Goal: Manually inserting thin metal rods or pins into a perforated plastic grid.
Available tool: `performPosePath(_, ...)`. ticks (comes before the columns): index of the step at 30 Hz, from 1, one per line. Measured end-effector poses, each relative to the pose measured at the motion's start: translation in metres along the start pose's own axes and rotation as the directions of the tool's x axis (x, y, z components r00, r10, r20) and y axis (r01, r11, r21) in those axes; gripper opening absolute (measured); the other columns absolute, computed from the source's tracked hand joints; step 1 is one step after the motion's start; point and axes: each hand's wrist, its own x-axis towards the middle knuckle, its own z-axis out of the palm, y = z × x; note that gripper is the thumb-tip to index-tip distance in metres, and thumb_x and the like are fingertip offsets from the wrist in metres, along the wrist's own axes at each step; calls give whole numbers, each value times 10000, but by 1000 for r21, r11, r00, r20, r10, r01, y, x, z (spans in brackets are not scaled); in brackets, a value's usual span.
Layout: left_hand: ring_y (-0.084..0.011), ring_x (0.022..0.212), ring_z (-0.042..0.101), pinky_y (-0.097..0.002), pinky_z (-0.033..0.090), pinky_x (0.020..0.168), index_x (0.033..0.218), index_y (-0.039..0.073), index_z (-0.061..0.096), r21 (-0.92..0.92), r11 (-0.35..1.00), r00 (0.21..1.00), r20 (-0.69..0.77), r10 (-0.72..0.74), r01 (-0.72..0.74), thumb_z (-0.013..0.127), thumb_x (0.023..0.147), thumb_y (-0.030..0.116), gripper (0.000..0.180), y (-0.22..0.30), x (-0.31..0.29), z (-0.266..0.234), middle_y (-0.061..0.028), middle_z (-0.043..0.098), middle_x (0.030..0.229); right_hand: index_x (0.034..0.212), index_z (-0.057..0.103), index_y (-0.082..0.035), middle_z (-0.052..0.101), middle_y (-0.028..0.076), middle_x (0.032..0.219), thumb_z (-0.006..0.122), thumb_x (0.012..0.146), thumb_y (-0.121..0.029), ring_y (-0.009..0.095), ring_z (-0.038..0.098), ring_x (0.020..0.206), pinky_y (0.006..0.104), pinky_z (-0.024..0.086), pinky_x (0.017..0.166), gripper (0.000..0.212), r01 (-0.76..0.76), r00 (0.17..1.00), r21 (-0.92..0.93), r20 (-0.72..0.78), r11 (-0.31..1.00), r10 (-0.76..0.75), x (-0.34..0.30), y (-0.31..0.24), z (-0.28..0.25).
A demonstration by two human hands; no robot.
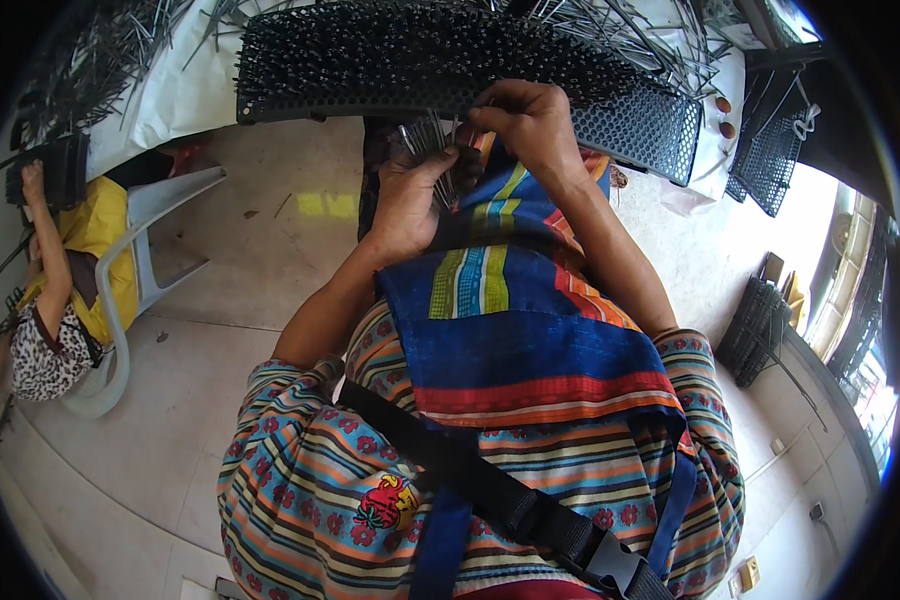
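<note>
A: State of left grip [408,205]?
B: Closed around thin rods [427,138], which project beyond it.
A: Right grip [533,122]?
B: Curled inward, beside the rods; cannot tell whether it pinches one. Black perforated tray [642,142]: beyond, extending rightward.

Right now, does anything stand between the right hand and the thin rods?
Nothing visible does. The left thumb crosses the thin rods lower down, leaving their upper ends uncovered beside the right hand.
</note>
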Motion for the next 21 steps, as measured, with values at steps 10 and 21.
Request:
performPosePath(10,-189,703,671,-277,506,554,1043,25,624,50,999,1000,10,7,-8,593,903,68,149,4,0,-3,-108,687,878,831,673,40,648,73,640,698,772,-49,86,599,590,237,472,529,109,-74,994,18,82,997,73,0,-4,8)
performPosePath(21,-227,770,683,-310,541,624,1086,-20,583,22,993,993,-15,-114,114,489,870,-43,237,-3,-7,-23,-167,684,892,843,688,-10,608,65,698,748,723,-17,133,585,615,241,456,575,134,473,828,-162,-253,866,-500,17,-11,19)
